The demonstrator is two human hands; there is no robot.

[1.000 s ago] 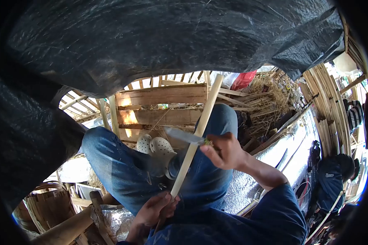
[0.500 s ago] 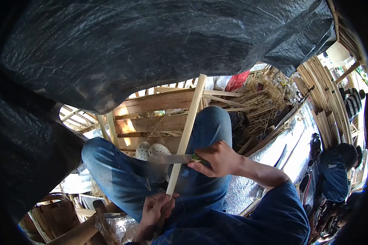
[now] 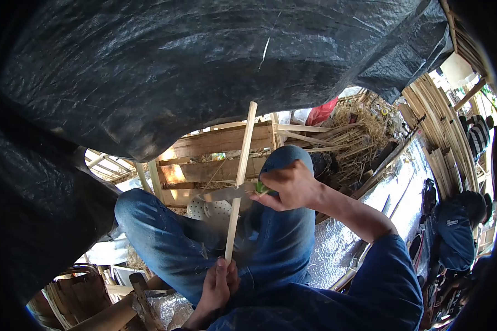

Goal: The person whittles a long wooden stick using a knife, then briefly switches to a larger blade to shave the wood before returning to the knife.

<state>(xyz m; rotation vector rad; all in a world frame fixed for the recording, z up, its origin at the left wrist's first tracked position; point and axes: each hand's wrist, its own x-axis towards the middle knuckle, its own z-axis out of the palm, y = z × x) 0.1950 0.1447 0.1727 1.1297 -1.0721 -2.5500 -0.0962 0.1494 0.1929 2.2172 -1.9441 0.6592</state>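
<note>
My left hand (image 3: 220,282) is closed round the near end of a long pale strip of wood (image 3: 247,140), possibly bamboo, which rises away from me between my knees. In my closed right hand (image 3: 292,186) is a knife; green shows at its handle (image 3: 262,188). The knife's blade (image 3: 222,195) points left and lies across the strip, touching it around the middle. A faint blur hangs just below the blade.
My jeans-clad knees (image 3: 284,160) flank the strip, with white perforated clogs (image 3: 196,208) beyond. Black plastic sheeting (image 3: 215,60) hangs in front. Wooden planks (image 3: 221,140), a pile of thin sticks and straw (image 3: 350,132), silver foil sheeting (image 3: 342,243) and a dark blue bag (image 3: 455,237) surround me.
The right hand and knife have moved up along the strip, away from my body. The strip has swung a little left at its far end and now shows a narrower side.
</note>
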